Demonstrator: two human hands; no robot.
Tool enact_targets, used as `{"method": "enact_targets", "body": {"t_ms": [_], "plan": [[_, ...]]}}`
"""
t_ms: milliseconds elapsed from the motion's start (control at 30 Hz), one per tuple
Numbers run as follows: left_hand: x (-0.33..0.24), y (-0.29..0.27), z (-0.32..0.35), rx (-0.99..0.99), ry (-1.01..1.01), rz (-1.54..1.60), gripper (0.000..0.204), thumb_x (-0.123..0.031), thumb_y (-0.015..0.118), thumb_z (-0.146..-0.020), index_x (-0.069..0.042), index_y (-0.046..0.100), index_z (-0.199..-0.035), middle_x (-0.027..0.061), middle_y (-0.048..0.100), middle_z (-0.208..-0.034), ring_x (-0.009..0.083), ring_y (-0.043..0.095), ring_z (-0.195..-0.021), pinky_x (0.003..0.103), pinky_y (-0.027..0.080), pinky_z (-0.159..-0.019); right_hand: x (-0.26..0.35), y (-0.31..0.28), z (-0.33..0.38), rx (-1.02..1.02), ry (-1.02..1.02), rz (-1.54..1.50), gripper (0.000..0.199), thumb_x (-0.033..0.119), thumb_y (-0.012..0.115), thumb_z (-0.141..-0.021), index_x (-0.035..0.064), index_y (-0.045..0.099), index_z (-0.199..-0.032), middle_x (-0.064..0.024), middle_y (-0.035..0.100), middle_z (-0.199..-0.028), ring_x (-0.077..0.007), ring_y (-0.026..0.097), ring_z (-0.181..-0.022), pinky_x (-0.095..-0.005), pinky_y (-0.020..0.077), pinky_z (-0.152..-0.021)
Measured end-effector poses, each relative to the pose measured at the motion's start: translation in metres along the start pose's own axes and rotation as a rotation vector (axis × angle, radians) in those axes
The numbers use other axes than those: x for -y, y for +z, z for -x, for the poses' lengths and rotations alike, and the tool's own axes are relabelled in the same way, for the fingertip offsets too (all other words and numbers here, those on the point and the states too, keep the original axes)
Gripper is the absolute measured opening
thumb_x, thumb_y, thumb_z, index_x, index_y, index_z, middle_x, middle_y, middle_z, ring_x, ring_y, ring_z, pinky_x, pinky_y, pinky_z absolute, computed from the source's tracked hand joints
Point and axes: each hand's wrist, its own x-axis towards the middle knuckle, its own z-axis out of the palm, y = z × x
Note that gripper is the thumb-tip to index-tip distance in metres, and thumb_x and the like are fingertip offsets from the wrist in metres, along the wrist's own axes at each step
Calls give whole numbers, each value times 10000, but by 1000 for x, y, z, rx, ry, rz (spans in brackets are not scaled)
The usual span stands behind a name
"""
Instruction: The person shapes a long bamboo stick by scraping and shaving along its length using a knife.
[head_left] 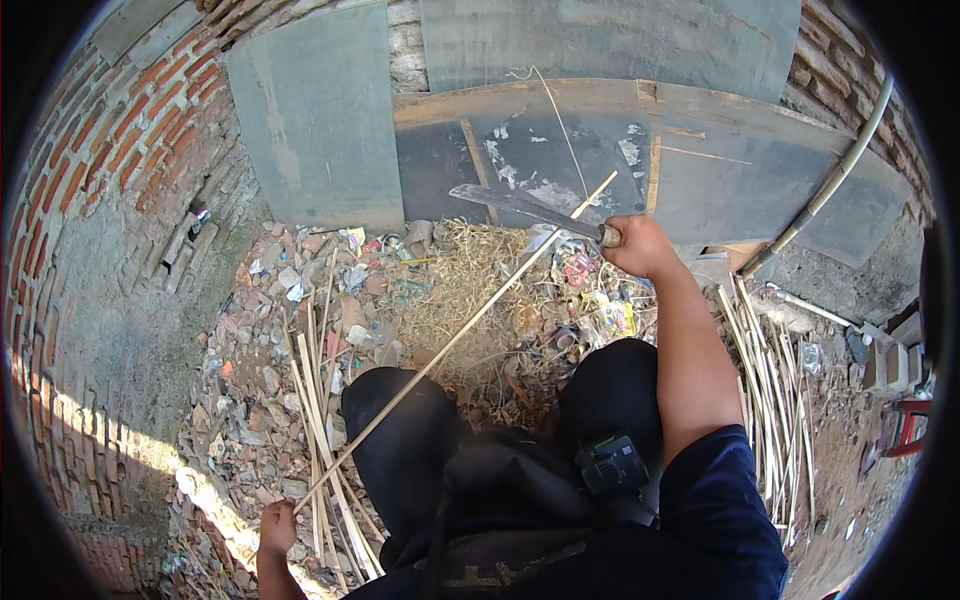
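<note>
Gripping a long knife by its handle, the right hand sets the blade across the bamboo strip's far end. Left hand, seemingly pinched shut, holds the near end; the strip runs diagonally between them.

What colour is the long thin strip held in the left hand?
Pale tan, like split bamboo; seen in the head view.

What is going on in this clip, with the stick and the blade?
A seated person holds a long thin bamboo strip by its lower end in the left hand. The right hand grips the handle of a large knife, its blade lying across the strip near the upper end. Loose shavings and rubble cover the ground ahead, and more bamboo strips lie to the right.
</note>
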Motion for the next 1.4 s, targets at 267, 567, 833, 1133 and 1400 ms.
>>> {"method": "enact_targets", "body": {"t_ms": [267, 567, 833, 1133, 1400], "plan": [[16, -8, -3, -14, -33, 5, 437, -320, 534, -1019, -54, 553, -672, -39, 455, -555, 79, 387, -510, 312, 283, -487, -16, 5, 2, -101, 169, -106, 335, 249, 699, -728, 76, 730, -1013, -214, 724, -980, -407, 684, -953, -483, 549, -863], [7, -3, -1, -108, -152, -137, 426, -355, 533, -1003, 28, 691, -1100, 17, 568, -688, 117, 480, -578, 311, 382, -548, -37, 13, 0, -254, 374, -244, 365, 267, 702, -748, 70, 734, -1053, -226, 727, -982, -404, 692, -953, -471, 541, -866], [-2, -2, -2, -35, -186, -118, 456, -425, 541, -1007, 12, 671, -984, 27, 552, -676, 130, 481, -601, 321, 392, -568, -21, 11, 3, -121, 190, -191, 368, 275, 709, -758, 43, 725, -1044, -240, 725, -982, -405, 694, -956, -462, 541, -867], [-80, 27, 23, 140, 100, -257, 493, -450, 595, -1011, -6, 592, -796, 22, 512, -621, 115, 454, -600, 334, 389, -549, -28, 15, 0, -304, 346, -400, 352, 285, 738, -787, 33, 721, -1032, -226, 733, -944, -384, 704, -913, -447, 535, -828], [-81, 77, 14, 152, 397, -131, 412, -303, 654, -1007, -13, 599, -720, 7, 498, -572, 92, 446, -559, 320, 378, -509, 23, -4, 6, -107, 35, -340, 322, 276, 762, -791, 40, 735, -1008, -220, 712, -853, -388, 695, -837, -449, 535, -782]]}}
